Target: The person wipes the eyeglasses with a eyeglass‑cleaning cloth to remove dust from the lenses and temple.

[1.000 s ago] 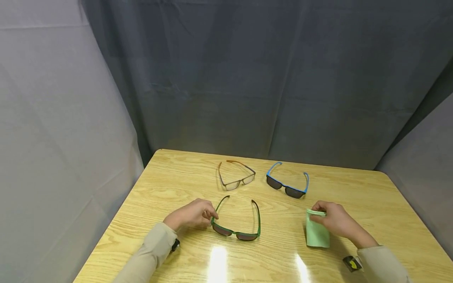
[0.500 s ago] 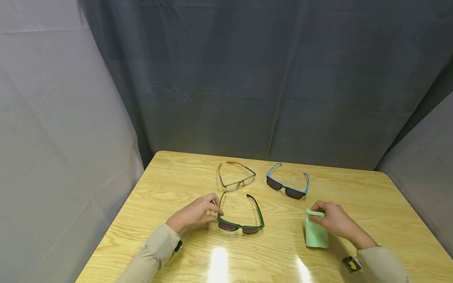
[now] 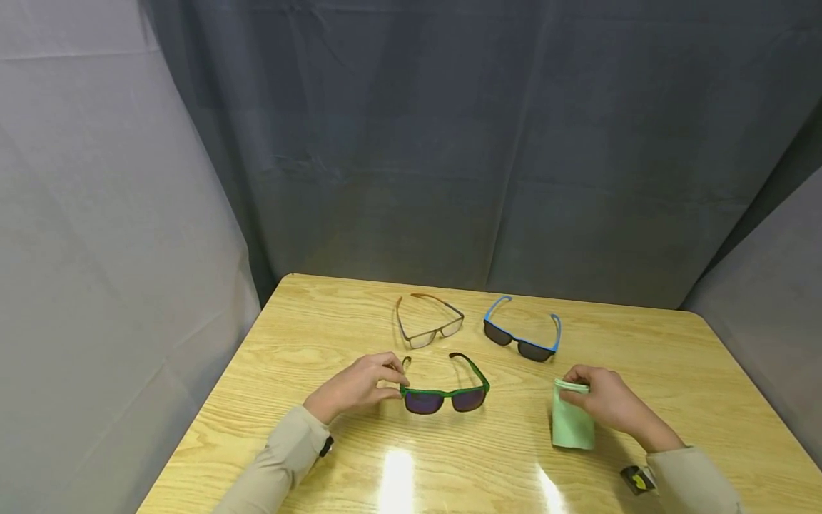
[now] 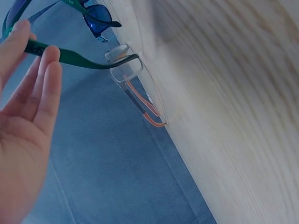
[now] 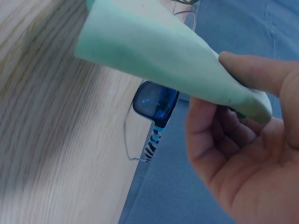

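Note:
Green-framed sunglasses (image 3: 444, 401) with dark purple lenses are held at their left hinge by my left hand (image 3: 361, 385), lenses tipped toward the viewer. In the left wrist view, thumb and fingers pinch the green temple arm (image 4: 77, 59), which points away from the palm. My right hand (image 3: 609, 397) grips a folded light green cloth (image 3: 573, 422) by its upper edge, and the cloth hangs down. In the right wrist view the cloth (image 5: 154, 53) is between the thumb and curled fingers.
Clear-lensed eyeglasses (image 3: 437, 333) with orange temple tips lie at the back of the wooden table (image 3: 321, 321). Blue-armed dark sunglasses (image 3: 520, 343) lie to their right. Grey curtains (image 3: 398, 143) stand behind and at both sides.
My left hand has shifted right and slightly away with the green sunglasses, raising them and tilting the lenses to face the viewer. The right hand and cloth have barely moved.

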A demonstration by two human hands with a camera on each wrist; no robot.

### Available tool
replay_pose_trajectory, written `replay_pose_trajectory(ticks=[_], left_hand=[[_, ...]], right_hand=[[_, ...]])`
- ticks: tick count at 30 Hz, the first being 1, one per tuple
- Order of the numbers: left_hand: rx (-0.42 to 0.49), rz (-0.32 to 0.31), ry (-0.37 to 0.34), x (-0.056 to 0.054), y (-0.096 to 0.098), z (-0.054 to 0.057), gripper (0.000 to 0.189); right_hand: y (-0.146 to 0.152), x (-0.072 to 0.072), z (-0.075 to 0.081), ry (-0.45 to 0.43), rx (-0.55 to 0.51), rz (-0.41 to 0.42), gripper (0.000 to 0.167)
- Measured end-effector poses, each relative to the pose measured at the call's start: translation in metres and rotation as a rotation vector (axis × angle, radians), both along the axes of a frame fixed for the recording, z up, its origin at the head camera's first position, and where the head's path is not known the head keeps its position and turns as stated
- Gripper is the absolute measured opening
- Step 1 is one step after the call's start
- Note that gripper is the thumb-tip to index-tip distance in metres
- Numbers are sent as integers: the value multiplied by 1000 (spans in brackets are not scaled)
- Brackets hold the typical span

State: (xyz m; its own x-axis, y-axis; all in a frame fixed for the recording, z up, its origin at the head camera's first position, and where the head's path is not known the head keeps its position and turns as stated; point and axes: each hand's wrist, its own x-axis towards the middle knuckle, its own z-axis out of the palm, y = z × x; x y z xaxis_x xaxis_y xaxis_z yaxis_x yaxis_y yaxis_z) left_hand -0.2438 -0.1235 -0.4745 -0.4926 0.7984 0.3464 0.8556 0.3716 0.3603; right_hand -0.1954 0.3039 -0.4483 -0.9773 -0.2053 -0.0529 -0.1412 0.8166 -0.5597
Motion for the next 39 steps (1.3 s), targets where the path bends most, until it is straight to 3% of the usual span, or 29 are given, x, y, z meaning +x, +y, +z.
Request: replay_pose_trajectory(ticks=[8,13,21,28,39], left_hand=[[-13,68,23,2,8,6,14],[3,111,97,2,11,12,14],[88,178,147,-1,19,18,6],[150,219,128,-3,25,18,5],[228,226,76,-2,33,20,2]], right_hand=[[-2,1,3,25,20,39,25],[-7,2,6,35,11,5,18],[-19,1,10,122,-21,-41,12],[-34,1,14,181,-88,-117,15],[-55,-4,17,204,-223,-248,25]])
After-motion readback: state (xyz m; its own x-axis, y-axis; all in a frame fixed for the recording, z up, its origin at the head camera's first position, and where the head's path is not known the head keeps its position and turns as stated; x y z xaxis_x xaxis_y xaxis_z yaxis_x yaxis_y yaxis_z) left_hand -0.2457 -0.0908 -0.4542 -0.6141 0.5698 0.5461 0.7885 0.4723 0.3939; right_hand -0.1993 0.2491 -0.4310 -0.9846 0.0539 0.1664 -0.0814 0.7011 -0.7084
